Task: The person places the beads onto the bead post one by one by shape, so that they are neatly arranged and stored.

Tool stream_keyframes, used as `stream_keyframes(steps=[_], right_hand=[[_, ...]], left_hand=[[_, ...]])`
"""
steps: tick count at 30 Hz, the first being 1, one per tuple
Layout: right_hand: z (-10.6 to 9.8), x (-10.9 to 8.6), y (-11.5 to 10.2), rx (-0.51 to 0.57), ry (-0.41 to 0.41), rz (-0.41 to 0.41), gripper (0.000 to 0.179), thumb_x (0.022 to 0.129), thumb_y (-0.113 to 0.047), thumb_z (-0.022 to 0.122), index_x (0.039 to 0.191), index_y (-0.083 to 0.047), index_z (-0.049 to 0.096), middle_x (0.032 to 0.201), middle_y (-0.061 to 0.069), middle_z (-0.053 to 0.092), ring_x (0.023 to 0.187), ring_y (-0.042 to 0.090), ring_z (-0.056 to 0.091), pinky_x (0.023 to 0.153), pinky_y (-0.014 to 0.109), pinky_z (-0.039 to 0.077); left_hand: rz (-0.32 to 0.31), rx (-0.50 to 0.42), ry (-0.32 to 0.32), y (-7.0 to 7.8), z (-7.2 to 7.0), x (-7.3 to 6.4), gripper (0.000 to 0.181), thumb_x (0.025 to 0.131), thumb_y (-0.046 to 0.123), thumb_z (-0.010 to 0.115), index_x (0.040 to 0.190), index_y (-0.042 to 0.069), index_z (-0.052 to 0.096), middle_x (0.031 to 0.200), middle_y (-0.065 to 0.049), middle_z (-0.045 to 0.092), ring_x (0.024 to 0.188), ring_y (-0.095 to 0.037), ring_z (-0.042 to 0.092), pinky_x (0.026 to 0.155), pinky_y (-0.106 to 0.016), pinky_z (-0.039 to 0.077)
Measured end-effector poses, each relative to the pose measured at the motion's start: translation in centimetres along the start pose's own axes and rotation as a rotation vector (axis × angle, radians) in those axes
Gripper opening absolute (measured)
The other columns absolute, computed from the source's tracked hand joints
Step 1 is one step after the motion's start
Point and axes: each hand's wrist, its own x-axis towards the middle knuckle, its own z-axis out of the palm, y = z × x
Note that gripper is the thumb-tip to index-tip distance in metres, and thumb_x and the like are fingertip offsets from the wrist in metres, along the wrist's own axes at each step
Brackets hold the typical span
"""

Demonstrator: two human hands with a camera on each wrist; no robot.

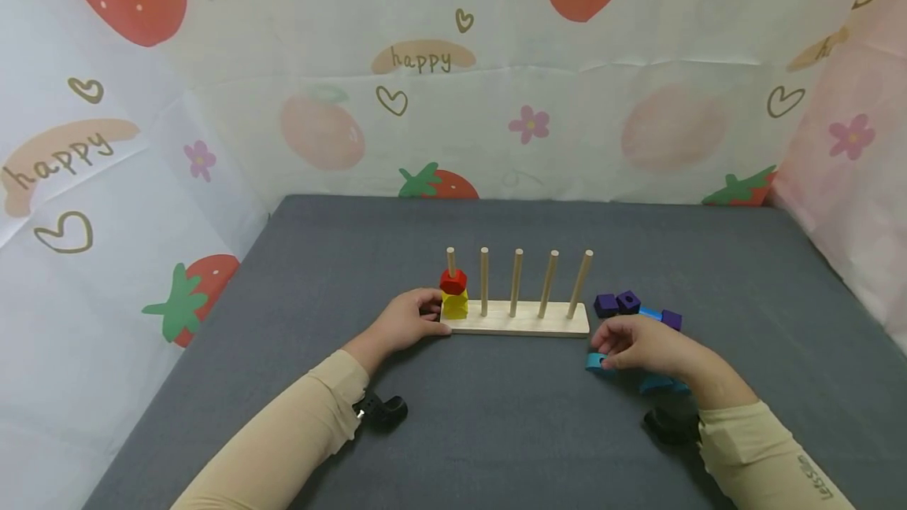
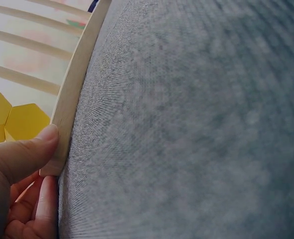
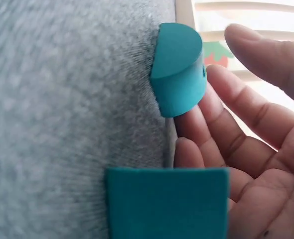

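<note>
My left hand (image 1: 407, 321) grips the left end of a wooden peg stand (image 1: 524, 327), with the thumb on the base's edge in the left wrist view. Yellow blocks (image 1: 455, 306) and a red block (image 1: 453, 282) are stacked on the leftmost of its several upright pegs. By the stand's right end, my right hand (image 1: 648, 349) hovers around a blue half-round block (image 3: 179, 84) on the cloth. Its fingers are loosely bent beside the block and the thumb stays apart from it. Whether a fingertip touches the block I cannot tell.
Purple blocks (image 1: 627, 302) and a lighter blue piece (image 1: 649, 313) lie beyond my right hand. Another blue block (image 1: 664, 384) lies below it, partly hidden. A grey cloth (image 1: 496, 423) covers the table, and a patterned curtain (image 1: 588, 101) stands behind.
</note>
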Motion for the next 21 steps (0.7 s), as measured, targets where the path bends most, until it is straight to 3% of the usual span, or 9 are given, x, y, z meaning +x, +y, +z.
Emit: stream_keyframes(steps=[12, 21], right_hand=[[0.28, 0.06, 0.07, -0.098, -0.038, 0.001, 0.020, 0.078, -0.010, 0.071, 0.094, -0.005, 0.061, 0.084, 0.004, 0.059, 0.077, 0.020, 0.055, 0.064, 0.032, 0.047], [0.42, 0.06, 0.10, -0.136, -0.019, 0.004, 0.011, 0.084, -0.017, 0.066, 0.091, -0.010, 0.062, 0.077, 0.002, 0.058, 0.068, 0.017, 0.051, 0.059, 0.030, 0.045]], left_hand=[[-0.002, -0.009, 0.006, -0.19, 0.16, 0.16, 0.047, 0.072, 0.019, 0.079, 0.115, 0.014, 0.061, 0.106, 0.001, 0.059, 0.094, -0.012, 0.055, 0.084, -0.029, 0.047], [0.001, -0.005, 0.008, -0.23, 0.16, 0.15, 0.046, 0.072, 0.019, 0.078, 0.115, 0.014, 0.061, 0.105, 0.001, 0.059, 0.094, -0.012, 0.055, 0.084, -0.029, 0.047]])
